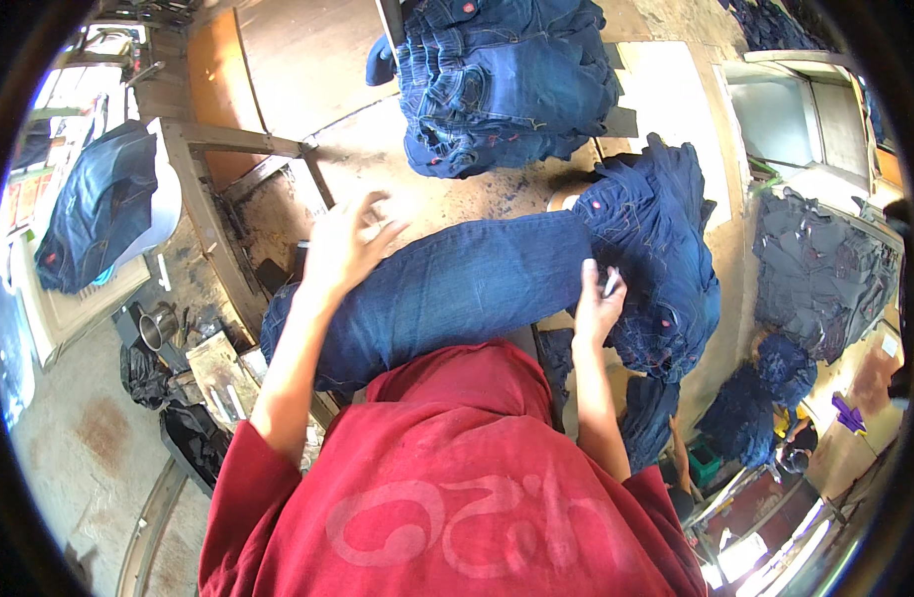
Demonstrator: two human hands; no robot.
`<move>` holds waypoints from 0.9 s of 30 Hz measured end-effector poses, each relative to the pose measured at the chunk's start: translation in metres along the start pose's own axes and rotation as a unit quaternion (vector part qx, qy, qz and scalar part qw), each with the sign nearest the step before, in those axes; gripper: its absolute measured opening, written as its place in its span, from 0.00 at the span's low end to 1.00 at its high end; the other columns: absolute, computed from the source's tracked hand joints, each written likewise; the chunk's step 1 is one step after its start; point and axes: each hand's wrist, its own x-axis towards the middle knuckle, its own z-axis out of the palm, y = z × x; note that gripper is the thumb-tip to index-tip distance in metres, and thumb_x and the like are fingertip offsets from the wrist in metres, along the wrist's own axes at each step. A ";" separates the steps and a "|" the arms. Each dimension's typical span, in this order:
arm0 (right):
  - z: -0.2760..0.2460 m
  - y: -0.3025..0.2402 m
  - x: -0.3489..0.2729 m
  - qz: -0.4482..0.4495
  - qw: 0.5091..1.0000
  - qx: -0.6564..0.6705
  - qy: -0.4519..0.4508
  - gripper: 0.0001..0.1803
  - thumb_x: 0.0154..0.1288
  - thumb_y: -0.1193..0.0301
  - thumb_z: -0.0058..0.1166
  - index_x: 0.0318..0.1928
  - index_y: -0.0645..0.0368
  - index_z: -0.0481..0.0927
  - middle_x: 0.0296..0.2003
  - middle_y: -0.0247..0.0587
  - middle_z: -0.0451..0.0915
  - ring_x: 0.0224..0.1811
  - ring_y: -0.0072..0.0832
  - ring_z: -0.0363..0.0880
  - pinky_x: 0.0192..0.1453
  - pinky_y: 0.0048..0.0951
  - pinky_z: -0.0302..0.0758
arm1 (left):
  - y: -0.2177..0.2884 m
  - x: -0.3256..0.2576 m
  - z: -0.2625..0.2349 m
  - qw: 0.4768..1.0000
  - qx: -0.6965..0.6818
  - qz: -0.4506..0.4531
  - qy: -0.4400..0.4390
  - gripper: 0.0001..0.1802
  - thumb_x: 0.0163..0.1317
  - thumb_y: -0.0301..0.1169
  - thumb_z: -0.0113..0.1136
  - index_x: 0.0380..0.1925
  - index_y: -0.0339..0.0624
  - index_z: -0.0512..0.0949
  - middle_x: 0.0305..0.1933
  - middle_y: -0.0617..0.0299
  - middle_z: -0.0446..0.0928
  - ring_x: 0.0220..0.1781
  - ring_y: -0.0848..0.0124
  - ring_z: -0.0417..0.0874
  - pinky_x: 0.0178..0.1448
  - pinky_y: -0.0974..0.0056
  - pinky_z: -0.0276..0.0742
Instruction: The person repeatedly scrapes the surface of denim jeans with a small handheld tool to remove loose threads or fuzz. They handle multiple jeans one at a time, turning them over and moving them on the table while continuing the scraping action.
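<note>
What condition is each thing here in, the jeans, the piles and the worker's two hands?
Pair of jeans: laid flat across the worktable, legs stretched toward the left.
Left hand: open, fingers spread, pressing on the jeans leg.
Right hand: closed around a small tool, at the jeans' waist end.
Jeans stack: folded, piled high at the table's far side.
Jeans heap: loosely piled on the right.
Grey garments: spread out, far right.

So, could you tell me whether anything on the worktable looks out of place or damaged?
Nothing stands out. The jeans lie flat across the table under the left hand and right hand, with another pile stacked behind.
</note>
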 end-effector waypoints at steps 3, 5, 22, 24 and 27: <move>-0.026 0.048 0.032 0.584 0.714 0.315 -0.224 0.29 0.70 0.40 0.73 0.29 0.44 0.72 0.20 0.22 0.64 0.17 0.14 0.60 0.20 0.29 0.61 | -0.045 -0.074 -0.040 0.998 0.062 -0.011 0.007 0.36 0.62 0.45 0.81 0.65 0.41 0.78 0.56 0.48 0.86 0.60 0.49 0.88 0.66 0.49 0.82; -0.013 0.076 0.036 0.536 0.752 0.316 -0.217 0.32 0.68 0.43 0.75 0.23 0.43 0.66 0.18 0.23 0.63 0.16 0.17 0.63 0.19 0.29 0.60 | -0.064 -0.110 -0.040 0.998 0.049 -0.023 -0.028 0.37 0.64 0.47 0.79 0.67 0.40 0.77 0.61 0.44 0.84 0.66 0.46 0.85 0.71 0.48 0.79; -0.011 0.062 0.094 0.011 0.982 -0.145 -0.118 0.22 0.86 0.57 0.54 0.56 0.68 0.72 0.46 0.52 0.80 0.47 0.36 0.79 0.54 0.41 0.76 | -0.057 -0.087 0.005 0.985 0.045 0.162 0.028 0.22 0.63 0.49 0.78 0.42 0.42 0.86 0.44 0.57 0.82 0.50 0.55 0.85 0.58 0.52 0.84; -0.022 -0.004 0.017 -0.136 0.961 -0.058 -0.235 0.11 0.86 0.65 0.55 0.51 0.61 0.75 0.36 0.42 0.77 0.35 0.31 0.74 0.46 0.40 0.76 | -0.063 -0.079 0.005 0.971 0.091 0.222 0.004 0.23 0.65 0.49 0.76 0.42 0.41 0.83 0.43 0.56 0.82 0.48 0.54 0.87 0.54 0.52 0.86; -0.003 -0.088 -0.110 -0.237 0.914 -0.023 -0.329 0.16 0.76 0.71 0.67 0.60 0.56 0.81 0.35 0.46 0.90 0.32 0.37 0.91 0.38 0.39 0.85 | -0.068 -0.063 0.004 0.976 0.092 0.188 -0.059 0.27 0.66 0.51 0.75 0.45 0.38 0.78 0.39 0.48 0.84 0.44 0.50 0.90 0.46 0.50 0.88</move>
